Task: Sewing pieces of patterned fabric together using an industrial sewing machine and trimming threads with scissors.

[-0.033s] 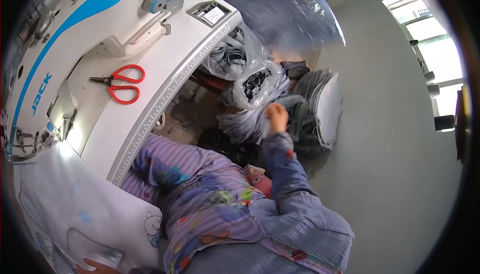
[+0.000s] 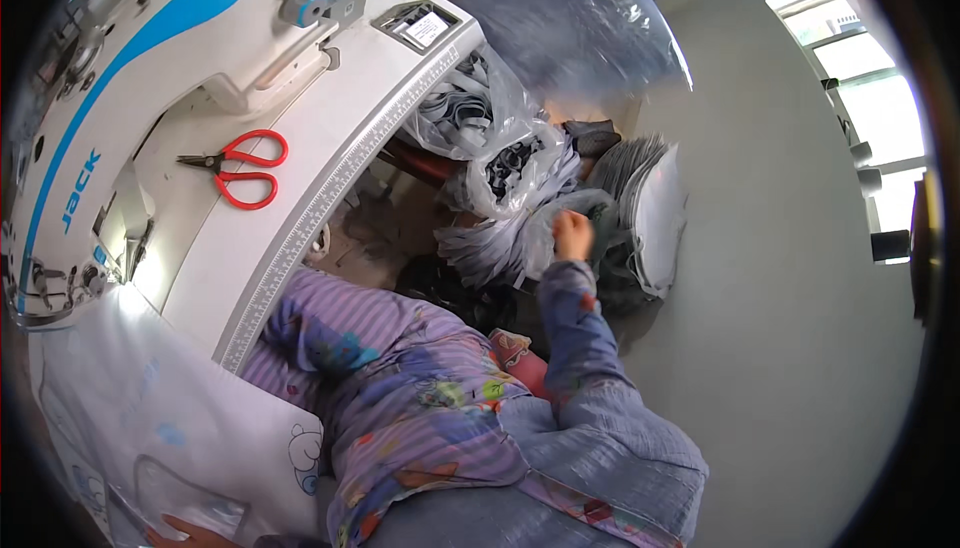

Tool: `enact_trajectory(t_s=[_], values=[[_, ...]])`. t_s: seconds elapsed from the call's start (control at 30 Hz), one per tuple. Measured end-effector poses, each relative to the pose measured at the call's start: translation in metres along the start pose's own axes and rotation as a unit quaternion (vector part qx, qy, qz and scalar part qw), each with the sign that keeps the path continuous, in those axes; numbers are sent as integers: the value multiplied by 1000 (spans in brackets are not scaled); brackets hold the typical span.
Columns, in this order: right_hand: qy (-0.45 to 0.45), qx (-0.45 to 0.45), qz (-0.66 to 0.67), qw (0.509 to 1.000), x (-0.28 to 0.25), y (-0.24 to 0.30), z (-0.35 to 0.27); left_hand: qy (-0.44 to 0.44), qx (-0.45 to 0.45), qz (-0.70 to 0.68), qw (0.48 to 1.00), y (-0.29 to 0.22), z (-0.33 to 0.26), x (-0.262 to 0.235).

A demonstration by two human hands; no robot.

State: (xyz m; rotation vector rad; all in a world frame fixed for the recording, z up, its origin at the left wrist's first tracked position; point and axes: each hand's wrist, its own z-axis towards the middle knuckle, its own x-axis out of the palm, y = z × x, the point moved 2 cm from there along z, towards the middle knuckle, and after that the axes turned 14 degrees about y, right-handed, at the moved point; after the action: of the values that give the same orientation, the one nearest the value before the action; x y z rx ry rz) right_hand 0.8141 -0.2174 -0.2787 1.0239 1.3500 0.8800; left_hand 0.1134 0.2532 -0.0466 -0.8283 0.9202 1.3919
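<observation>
My right hand (image 2: pixel 572 237) is stretched out over the pile on the far side of my lap. Its fingers look curled in; what they hold, if anything, I cannot make out. Beneath and beside it fan out stacked pale grey fabric pieces (image 2: pixel 485 251). At the lower left, my left hand (image 2: pixel 190 534) rests with fingers extended at the edge of white printed fabric (image 2: pixel 230 398), partly cut off by the frame. That fabric lies under the head of a white and blue sewing machine (image 2: pixel 130 58).
Red-handled thread snips (image 2: pixel 255 191) lie on the machine bed. Clear bags with grey strips (image 2: pixel 455 113) and black pieces (image 2: pixel 512 168) stand beyond the ruler edge. A tall stack of grey sheets (image 2: pixel 655 208) leans near the wall (image 2: pixel 770 348). Plastic sheeting (image 2: pixel 570 28) hangs behind.
My right hand and forearm have shifted slightly to the right over the pile. My left hand stays at the white fabric, moved only a little.
</observation>
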Motion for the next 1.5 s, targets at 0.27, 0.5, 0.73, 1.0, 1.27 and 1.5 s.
enact_trajectory(t_s=[0.27, 0.5, 0.73, 1.0, 1.27, 1.5], values=[[61, 223, -354, 906, -72, -191, 68, -22, 124, -8, 992, 7, 35, 23], [37, 182, -372, 909, -25, -169, 52, -29, 107, -23, 994, -23, 56, -21], [-81, 179, -177, 964, -93, -164, 39, -61, 145, -128, 979, -61, 40, -42], [-50, 182, 202, 961, -110, -102, 29, 17, 146, -116, 982, -21, 55, -4], [17, 84, 390, 917, -76, -53, 38, 68, 131, -45, 988, -32, 29, 1], [300, 69, -306, 901, 81, -7, 100, 79, 187, -59, 977, -65, 10, -8]])
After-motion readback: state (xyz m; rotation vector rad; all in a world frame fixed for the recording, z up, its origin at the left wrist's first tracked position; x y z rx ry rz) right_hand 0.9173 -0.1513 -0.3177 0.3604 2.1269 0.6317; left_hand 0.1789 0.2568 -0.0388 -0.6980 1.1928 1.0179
